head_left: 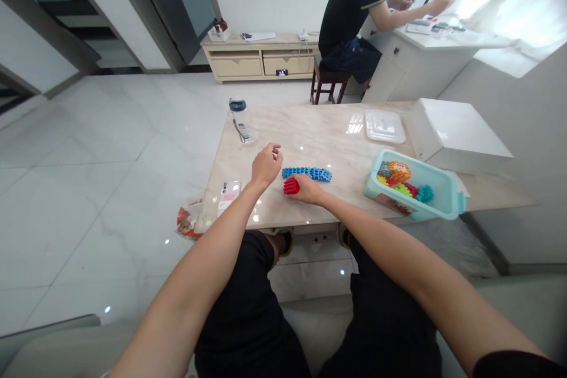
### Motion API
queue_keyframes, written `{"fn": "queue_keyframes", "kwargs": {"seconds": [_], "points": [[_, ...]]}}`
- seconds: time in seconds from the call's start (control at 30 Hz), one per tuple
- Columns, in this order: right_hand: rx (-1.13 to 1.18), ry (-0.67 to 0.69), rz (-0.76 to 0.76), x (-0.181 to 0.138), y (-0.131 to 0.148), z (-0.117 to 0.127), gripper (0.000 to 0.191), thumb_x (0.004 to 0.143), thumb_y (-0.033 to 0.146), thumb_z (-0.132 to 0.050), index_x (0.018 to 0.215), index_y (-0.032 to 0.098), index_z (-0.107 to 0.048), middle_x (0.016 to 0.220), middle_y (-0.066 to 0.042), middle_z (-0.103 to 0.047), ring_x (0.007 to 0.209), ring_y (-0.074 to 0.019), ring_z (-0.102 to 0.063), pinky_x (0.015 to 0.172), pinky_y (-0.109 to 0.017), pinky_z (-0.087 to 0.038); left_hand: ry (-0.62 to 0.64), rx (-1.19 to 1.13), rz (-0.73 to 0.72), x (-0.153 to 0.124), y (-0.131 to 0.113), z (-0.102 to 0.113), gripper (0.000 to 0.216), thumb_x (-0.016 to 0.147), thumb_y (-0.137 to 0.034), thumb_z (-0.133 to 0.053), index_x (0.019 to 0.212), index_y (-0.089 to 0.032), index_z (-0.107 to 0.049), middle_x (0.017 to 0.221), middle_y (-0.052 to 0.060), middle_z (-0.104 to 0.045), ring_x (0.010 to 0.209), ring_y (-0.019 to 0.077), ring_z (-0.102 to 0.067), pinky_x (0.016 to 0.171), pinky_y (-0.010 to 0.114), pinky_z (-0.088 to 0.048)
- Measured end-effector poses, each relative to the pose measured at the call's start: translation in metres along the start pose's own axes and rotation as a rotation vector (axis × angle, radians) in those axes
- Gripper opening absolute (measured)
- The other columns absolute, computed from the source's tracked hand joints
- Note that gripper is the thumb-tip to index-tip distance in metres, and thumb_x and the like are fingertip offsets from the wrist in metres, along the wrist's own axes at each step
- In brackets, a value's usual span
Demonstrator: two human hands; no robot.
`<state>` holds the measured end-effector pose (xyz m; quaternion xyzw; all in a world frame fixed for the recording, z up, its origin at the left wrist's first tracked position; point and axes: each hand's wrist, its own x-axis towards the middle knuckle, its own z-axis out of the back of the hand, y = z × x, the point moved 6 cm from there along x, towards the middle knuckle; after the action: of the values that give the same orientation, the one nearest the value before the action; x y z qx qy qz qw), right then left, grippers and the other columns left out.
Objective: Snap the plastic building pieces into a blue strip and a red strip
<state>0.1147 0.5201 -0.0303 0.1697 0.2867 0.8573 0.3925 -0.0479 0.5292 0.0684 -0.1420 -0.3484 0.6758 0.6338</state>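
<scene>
My right hand [307,190] is closed around a red ridged plastic piece [291,186], just in front of a row of blue interlocking plastic pieces [307,173] on the marble-patterned table. The red piece seems apart from the blue row, though my fingers hide part of it. To the left, my left hand [266,165] hovers over the table near the row's left end. Its fingers are half curled with a small gap between them, and nothing shows in them.
On the right stands a light-blue bin [414,212] with coloured plastic pieces [401,179], near a clear lid [384,126] and a white box [458,130]. A bottle [243,121] and a phone [229,196] are at left. Beyond, a person [354,6] sits at a desk.
</scene>
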Motion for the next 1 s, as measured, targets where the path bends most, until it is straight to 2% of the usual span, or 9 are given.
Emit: {"fn": "queue_keyframes", "kwargs": {"seconds": [0.2, 0.33, 0.47, 0.67, 0.9, 1.0], "points": [[-0.041, -0.022, 0.045, 0.008, 0.007, -0.022, 0.052, 0.086, 0.037, -0.086, 0.130, 0.015, -0.069, 0.118, -0.012, -0.075, 0.111, -0.0297, -0.066, 0.098, -0.039, -0.054, 0.059, 0.037, 0.092, -0.014, 0.059, 0.011, 0.025, 0.100, -0.024, -0.058, 0.122, -0.022, -0.071, 0.111, 0.006, -0.081, 0.094, 0.0208, -0.075, 0.086, 0.032, -0.056], [-0.075, -0.034, 0.078, 0.009, 0.010, -0.027, 0.052, 0.087, 0.038, -0.085, 0.130, 0.014, -0.069, 0.123, -0.015, -0.074, 0.114, -0.0312, -0.066, 0.104, -0.042, -0.053, 0.083, 0.043, 0.126, -0.018, 0.078, 0.014, 0.026, 0.098, -0.023, -0.060, 0.121, -0.023, -0.071, 0.111, 0.006, -0.081, 0.095, 0.0216, -0.075, 0.088, 0.032, -0.056], [-0.075, -0.050, 0.074, 0.010, 0.011, -0.027, 0.050, 0.086, 0.038, -0.085, 0.127, 0.015, -0.070, 0.119, -0.013, -0.075, 0.112, -0.0306, -0.068, 0.103, -0.040, -0.054, 0.104, 0.023, 0.110, -0.018, 0.076, 0.012, 0.026, 0.097, -0.023, -0.061, 0.120, -0.022, -0.072, 0.109, 0.007, -0.081, 0.097, 0.0227, -0.075, 0.089, 0.033, -0.056], [-0.088, -0.042, 0.026, 0.013, 0.006, -0.026, 0.056, 0.085, 0.044, -0.087, 0.132, 0.017, -0.069, 0.120, -0.012, -0.076, 0.111, -0.0309, -0.071, 0.100, -0.040, -0.055, 0.108, 0.031, 0.059, -0.015, 0.062, 0.012, 0.024, 0.098, -0.025, -0.059, 0.115, -0.023, -0.076, 0.099, 0.006, -0.081, 0.094, 0.0229, -0.074, 0.088, 0.032, -0.055], [-0.169, -0.027, 0.051, 0.018, 0.006, -0.022, 0.051, 0.091, 0.042, -0.081, 0.132, 0.014, -0.067, 0.126, -0.017, -0.073, 0.118, -0.0319, -0.068, 0.108, -0.043, -0.052, 0.089, 0.026, 0.037, -0.014, 0.062, 0.015, 0.025, 0.097, -0.023, -0.060, 0.115, -0.023, -0.077, 0.098, 0.006, -0.080, 0.094, 0.0222, -0.073, 0.090, 0.032, -0.054], [-0.171, -0.016, 0.074, 0.018, 0.007, -0.023, 0.055, 0.090, 0.037, -0.082, 0.137, 0.012, -0.064, 0.132, -0.018, -0.071, 0.123, -0.0329, -0.066, 0.112, -0.045, -0.050, 0.092, 0.038, 0.040, -0.014, 0.065, 0.013, 0.025, 0.096, -0.023, -0.060, 0.114, -0.023, -0.077, 0.099, 0.006, -0.080, 0.094, 0.0226, -0.073, 0.090, 0.032, -0.055]]}}
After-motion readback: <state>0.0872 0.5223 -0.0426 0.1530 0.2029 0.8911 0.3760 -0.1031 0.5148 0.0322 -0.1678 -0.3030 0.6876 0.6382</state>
